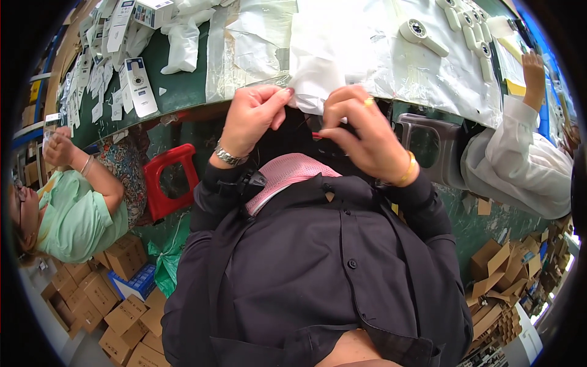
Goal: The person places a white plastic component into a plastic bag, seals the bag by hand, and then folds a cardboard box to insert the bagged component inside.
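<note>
At the near edge of the worktable, my left hand (254, 119) is closed in a pinch, thumb against forefinger. Its fingertips meet the edge of a crumpled white plastic bag (310, 85), beside some clear film; what exactly they pinch is too small to make out. My right hand (367, 131) curls just right of the bag, thumb drawn toward the fingers. Whatever it may hold is hidden. A small red bit (316, 136) shows near its thumb tip, above my lap.
White handheld fans (416, 29) lie on the plastic-covered tabletop (446, 79). Printed boxes (139, 88) and thin white bags (181, 49) crowd the left. Co-workers sit at both sides, near a red stool (171, 180) and a grey stool (428, 144). Cartons (125, 321) stand behind left.
</note>
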`<move>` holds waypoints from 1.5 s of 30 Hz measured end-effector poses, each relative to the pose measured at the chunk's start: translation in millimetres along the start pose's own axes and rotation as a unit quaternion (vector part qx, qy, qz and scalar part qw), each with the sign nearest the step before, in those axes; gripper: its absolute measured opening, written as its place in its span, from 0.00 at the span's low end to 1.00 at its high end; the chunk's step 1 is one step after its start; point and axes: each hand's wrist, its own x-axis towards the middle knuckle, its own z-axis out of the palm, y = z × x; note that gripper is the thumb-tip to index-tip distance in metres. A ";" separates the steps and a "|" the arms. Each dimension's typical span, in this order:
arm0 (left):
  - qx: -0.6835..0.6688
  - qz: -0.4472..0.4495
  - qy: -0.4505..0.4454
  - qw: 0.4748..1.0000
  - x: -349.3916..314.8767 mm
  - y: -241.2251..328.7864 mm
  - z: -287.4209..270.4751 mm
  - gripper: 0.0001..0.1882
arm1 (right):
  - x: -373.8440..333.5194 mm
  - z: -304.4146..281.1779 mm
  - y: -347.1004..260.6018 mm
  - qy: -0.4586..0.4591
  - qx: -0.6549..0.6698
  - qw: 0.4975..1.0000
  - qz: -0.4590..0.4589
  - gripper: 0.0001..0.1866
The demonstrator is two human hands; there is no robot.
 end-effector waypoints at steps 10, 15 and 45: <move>0.059 0.023 -0.023 0.998 -23.0 5.4 -59.6 0.09 | -59.9 -53.3 35.5 0.104 -0.311 0.933 0.145 0.13; 0.291 0.364 0.175 0.867 -7.1 16.6 -15.7 0.14 | -40.0 -8.3 35.2 0.153 -0.270 0.948 0.072 0.21; 0.328 0.247 0.264 0.873 66.8 6.6 18.3 0.13 | 27.6 9.5 83.7 0.227 -0.158 0.943 0.185 0.11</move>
